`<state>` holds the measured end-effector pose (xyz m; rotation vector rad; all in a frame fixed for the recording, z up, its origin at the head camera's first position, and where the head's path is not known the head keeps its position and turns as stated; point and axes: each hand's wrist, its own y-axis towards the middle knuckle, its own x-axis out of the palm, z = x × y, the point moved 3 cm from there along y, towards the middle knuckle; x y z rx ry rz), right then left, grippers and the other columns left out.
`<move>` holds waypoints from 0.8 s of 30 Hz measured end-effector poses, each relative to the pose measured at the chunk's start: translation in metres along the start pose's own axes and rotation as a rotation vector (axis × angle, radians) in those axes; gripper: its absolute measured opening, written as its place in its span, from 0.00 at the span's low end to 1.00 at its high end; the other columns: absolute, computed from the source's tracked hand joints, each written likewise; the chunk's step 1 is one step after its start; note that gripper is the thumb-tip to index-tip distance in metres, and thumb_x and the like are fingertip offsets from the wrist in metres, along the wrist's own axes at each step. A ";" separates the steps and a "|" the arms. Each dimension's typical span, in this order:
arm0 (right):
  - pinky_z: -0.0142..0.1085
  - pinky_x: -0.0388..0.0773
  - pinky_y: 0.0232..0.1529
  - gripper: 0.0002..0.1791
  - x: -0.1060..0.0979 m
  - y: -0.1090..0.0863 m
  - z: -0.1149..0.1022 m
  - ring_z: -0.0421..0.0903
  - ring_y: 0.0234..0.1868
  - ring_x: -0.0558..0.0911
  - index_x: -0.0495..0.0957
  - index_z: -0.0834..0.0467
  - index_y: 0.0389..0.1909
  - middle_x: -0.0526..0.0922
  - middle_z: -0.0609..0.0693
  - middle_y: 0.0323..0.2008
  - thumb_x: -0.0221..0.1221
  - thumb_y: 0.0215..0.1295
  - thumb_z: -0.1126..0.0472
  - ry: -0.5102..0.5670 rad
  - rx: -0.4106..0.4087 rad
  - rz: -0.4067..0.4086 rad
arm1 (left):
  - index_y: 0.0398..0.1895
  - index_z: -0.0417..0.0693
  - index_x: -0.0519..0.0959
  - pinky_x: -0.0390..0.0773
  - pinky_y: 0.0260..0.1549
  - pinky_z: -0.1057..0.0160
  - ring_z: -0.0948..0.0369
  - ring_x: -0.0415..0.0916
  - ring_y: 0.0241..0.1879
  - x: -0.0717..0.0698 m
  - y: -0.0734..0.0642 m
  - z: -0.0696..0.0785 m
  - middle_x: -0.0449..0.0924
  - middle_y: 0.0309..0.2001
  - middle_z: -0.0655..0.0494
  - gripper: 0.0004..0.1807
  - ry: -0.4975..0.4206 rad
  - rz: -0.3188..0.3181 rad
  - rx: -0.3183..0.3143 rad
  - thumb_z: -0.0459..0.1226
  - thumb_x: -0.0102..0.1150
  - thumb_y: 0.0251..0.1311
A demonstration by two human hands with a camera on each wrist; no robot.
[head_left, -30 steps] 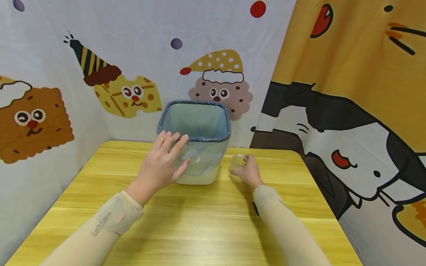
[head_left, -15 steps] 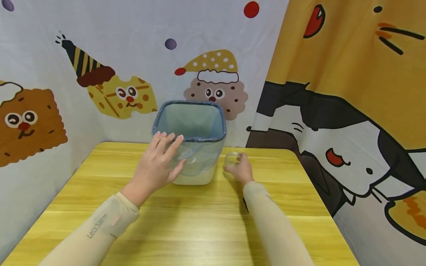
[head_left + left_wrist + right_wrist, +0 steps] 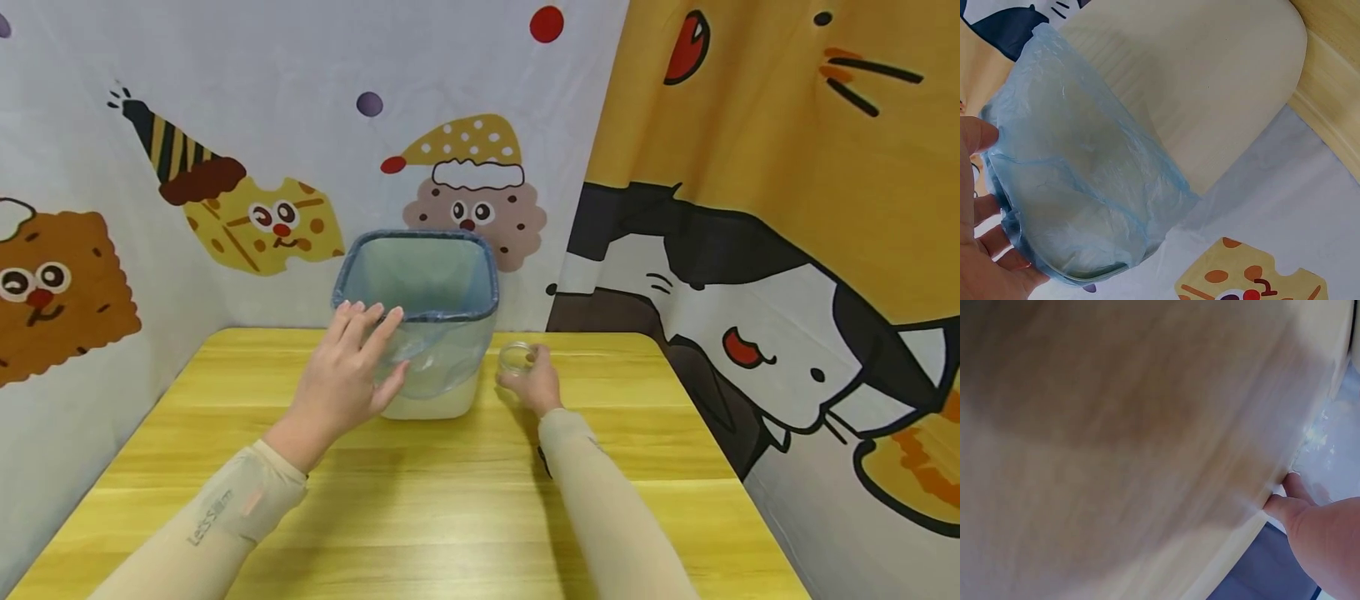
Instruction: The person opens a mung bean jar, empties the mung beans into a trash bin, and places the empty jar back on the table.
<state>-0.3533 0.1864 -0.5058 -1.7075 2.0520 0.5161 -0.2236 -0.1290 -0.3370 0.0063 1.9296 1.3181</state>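
Note:
A cream-coloured wastebasket (image 3: 431, 407) stands upright towards the back of the table, lined with a thin blue plastic bag (image 3: 442, 358) folded down over its rim. At the front left corner of that rim is my left hand (image 3: 333, 383), fingers spread and fairly straight. In the left wrist view the fingertips (image 3: 991, 209) lie right at the bag's edge, with the thumb against the bag's outside. My right hand (image 3: 538, 385) holds a small clear round jar (image 3: 514, 358) just right of the wastebasket. The right wrist view is blurred and shows only part of this hand (image 3: 1325, 534).
The yellow wood-grain table (image 3: 450, 517) runs up to a white cloth backdrop (image 3: 300, 75) printed with cartoon food. A yellow curtain (image 3: 720, 142) with a cartoon animal hangs along the right side.
The head view has turned slightly right, so the scene sits further left. Both hands hold nearly the same places beside the wastebasket, and the jar stays in my right hand.

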 end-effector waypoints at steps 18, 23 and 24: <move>0.56 0.50 0.86 0.85 -0.025 -0.006 -0.004 0.70 0.84 0.52 0.09 0.65 0.79 0.42 0.77 0.83 0.79 0.56 0.60 -0.068 0.144 -0.278 | 0.70 0.37 0.76 0.76 0.69 0.34 0.32 0.78 0.59 -0.008 0.003 0.000 0.79 0.60 0.30 0.39 0.021 -0.012 0.011 0.43 0.76 0.56; 0.59 0.60 0.83 0.78 -0.064 -0.005 -0.007 0.71 0.80 0.63 0.08 0.65 0.78 0.57 0.78 0.79 0.73 0.67 0.56 -0.253 0.163 -0.387 | 0.73 0.35 0.72 0.75 0.69 0.33 0.31 0.77 0.62 -0.013 0.000 -0.002 0.77 0.63 0.29 0.42 -0.030 -0.013 -0.005 0.44 0.77 0.58; 0.60 0.62 0.82 0.76 -0.074 -0.005 -0.006 0.72 0.79 0.64 0.08 0.66 0.78 0.58 0.79 0.79 0.71 0.69 0.55 -0.288 0.157 -0.394 | 0.74 0.35 0.71 0.75 0.69 0.34 0.32 0.76 0.64 -0.015 -0.003 -0.005 0.76 0.64 0.29 0.42 -0.041 -0.009 -0.014 0.46 0.74 0.62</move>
